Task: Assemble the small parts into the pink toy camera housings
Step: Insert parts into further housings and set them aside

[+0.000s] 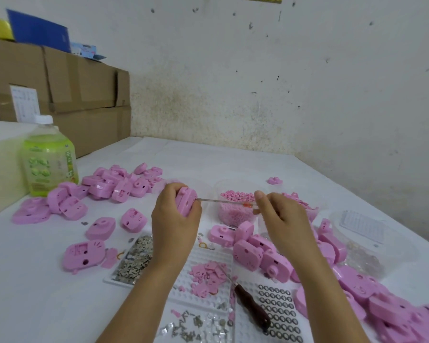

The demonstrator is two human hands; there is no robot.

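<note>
Holding one pink housing [186, 203] in our left hand [176, 219], we have it raised above the worktop [233, 164], just left of centre, with the fingers [171, 191] curled round its far edge. Our right hand [282, 219] pinches the end of a thin rod [221, 201] between thumb and fingertips. The rod runs roughly level to the left, and its tip touches the right edge of the held housing. A small orange mark [245, 205] shows on the rod just beside the right hand. Behind the rod stands a clear tub [235, 219] filled with small pink parts [233, 195]. One pile of housings [114, 184] lies at the left, near a green bottle [48, 159]. A second pile [332, 256] lies at the right and reaches the near right corner. Below our wrists lies a white pegged tray [201, 256] carrying flat pink pieces [208, 273]. A tray of grey metal pieces [134, 258] lies just beside it on the left. A sheet of black rings [280, 310] lies to its right. A dark-handled tool [254, 309] rests between the pegged tray and the rings. Loose metal bits [188, 328] lie at the near edge. Cardboard boxes [72, 90] stand at the far left against the wall.
</note>
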